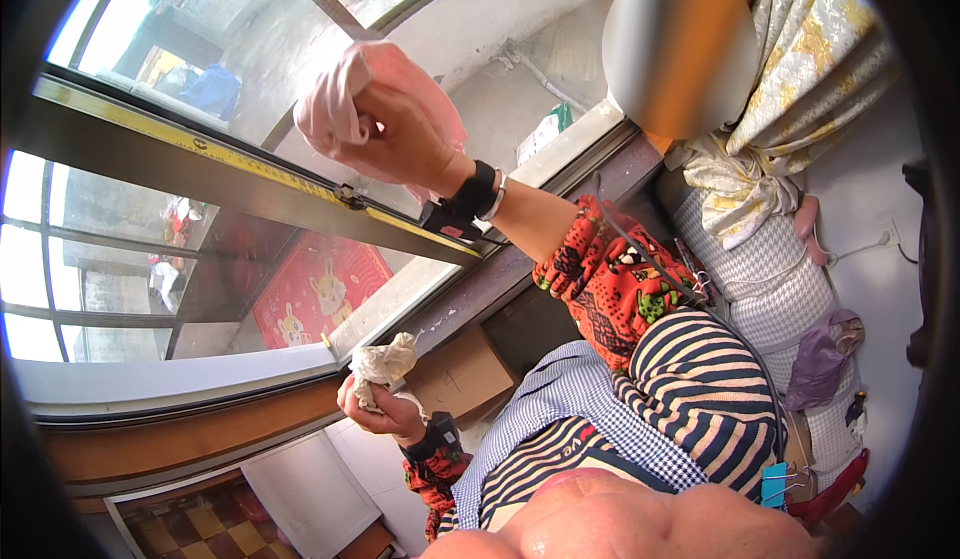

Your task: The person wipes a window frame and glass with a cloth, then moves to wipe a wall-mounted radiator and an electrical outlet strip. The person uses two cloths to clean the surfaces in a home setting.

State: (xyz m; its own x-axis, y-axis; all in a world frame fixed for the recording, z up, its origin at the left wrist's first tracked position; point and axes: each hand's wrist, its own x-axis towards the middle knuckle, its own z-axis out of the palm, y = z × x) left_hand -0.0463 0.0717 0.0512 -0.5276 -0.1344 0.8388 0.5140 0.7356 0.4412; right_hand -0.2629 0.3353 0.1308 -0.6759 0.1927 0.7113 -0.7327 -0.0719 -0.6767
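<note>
My right hand is raised to the window, its fingers closed on a bunched pink cloth. The cloth lies over or very near the glass pane; whether it touches cannot be made out. Lower and to the left, my left hand grips a crumpled off-white cloth, held near the white bottom rail of the window. Both wrists wear black bands, and the right one also has a silver bangle.
A dark window frame with a yellow strip crosses the left. Below the sill stands a cardboard box. Patterned curtains hang at the right, above a houndstooth-covered cushion. A dark cable runs beside my right sleeve.
</note>
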